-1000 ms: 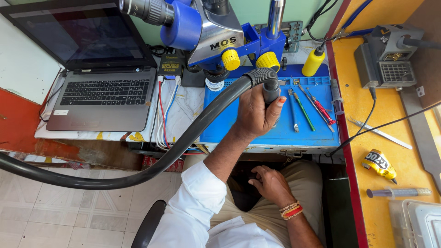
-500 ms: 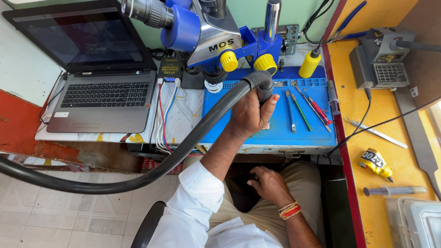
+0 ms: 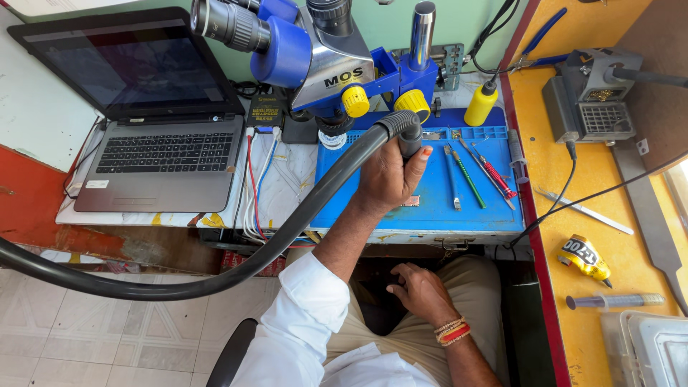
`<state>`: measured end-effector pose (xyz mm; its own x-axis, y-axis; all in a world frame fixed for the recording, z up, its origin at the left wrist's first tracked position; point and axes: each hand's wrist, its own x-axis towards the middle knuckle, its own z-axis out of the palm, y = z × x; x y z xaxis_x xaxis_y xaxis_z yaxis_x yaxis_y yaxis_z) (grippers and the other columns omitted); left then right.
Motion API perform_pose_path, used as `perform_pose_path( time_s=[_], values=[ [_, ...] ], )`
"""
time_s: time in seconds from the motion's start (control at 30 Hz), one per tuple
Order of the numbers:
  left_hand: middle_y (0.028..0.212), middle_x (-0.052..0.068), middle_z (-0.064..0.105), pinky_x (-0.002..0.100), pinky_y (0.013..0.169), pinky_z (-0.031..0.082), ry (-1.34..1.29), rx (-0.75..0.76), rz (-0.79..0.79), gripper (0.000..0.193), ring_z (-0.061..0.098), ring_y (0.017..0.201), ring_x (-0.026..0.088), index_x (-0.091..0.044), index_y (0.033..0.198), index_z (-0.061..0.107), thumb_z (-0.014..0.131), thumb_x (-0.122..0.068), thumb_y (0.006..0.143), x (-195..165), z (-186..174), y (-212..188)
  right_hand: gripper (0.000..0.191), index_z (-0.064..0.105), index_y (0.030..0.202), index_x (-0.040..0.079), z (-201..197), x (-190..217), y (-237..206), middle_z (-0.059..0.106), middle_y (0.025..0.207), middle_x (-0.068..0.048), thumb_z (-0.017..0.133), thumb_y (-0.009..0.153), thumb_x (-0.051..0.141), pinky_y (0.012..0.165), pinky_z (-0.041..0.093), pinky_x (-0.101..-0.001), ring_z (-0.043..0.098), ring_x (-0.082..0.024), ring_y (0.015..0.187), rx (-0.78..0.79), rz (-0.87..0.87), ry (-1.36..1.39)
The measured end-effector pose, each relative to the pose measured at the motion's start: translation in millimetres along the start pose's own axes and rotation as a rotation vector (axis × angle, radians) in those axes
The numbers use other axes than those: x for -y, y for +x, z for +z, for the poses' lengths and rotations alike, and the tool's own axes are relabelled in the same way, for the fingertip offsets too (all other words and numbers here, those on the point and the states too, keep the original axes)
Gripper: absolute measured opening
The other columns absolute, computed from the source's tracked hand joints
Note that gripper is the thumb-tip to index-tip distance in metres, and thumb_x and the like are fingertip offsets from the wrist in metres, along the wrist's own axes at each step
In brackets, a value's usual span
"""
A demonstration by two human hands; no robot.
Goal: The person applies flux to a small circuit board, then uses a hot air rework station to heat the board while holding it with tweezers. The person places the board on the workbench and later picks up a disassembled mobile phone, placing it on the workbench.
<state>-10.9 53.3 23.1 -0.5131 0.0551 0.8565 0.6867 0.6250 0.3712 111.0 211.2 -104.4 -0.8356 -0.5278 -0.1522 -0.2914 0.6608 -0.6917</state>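
A thick black hose (image 3: 287,236) is gripped near its bent end by the left hand (image 3: 389,175), fingers wrapped tight, above a blue mat (image 3: 430,204). The right hand (image 3: 423,292) rests loosely open on the lap, holding nothing. Just beyond the left hand stands a blue microscope (image 3: 322,50); tools (image 3: 469,175) lie to its right. A steady grip near the nozzle would best aim it. The hose mouth is hidden behind the fingers, and its far end runs out of view.

One laptop (image 3: 161,122), one blue microscope (image 3: 315,50), one black hose (image 3: 287,222), one blue mat (image 3: 430,193). Two yellow knobs (image 3: 356,100). One yellow bottle (image 3: 480,104). Three slim hand tools (image 3: 469,179) on the mat. One yellow tube (image 3: 584,256), one syringe (image 3: 615,301), one metal file (image 3: 648,215). Two hands: left (image 3: 390,175), right (image 3: 423,292).
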Motion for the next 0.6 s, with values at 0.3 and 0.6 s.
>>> perform_pose_path(
  time_s=[0.3, 0.6],
  values=[
    [0.101, 0.011, 0.057, 0.036, 0.070, 0.050, 0.028, 0.022, -0.018, 0.044, 0.059, 0.083, 0.020, 0.003, 0.126, 0.055, 0.061, -0.036, 0.108, 0, 0, 5, 0.039, 0.072, 0.110, 0.005, -1, 0, 2, 0.076, 0.096, -0.013, 0.085, 0.077, 0.023, 0.075, 0.060, -0.0406, 0.075, -0.027, 0.085, 0.012, 0.024, -0.009],
    [0.103, 0.014, 0.057, 0.032, 0.067, 0.050, 0.051, 0.018, 0.023, 0.046, 0.060, 0.085, 0.020, 0.005, 0.127, 0.053, 0.061, -0.036, 0.109, 2, -5, 5, 0.041, 0.072, 0.111, 0.004, 1, -3, 3, 0.076, 0.098, -0.013, 0.086, 0.077, 0.022, 0.075, 0.060, -0.0402, 0.076, -0.027, 0.086, 0.016, 0.025, -0.003]
  ],
)
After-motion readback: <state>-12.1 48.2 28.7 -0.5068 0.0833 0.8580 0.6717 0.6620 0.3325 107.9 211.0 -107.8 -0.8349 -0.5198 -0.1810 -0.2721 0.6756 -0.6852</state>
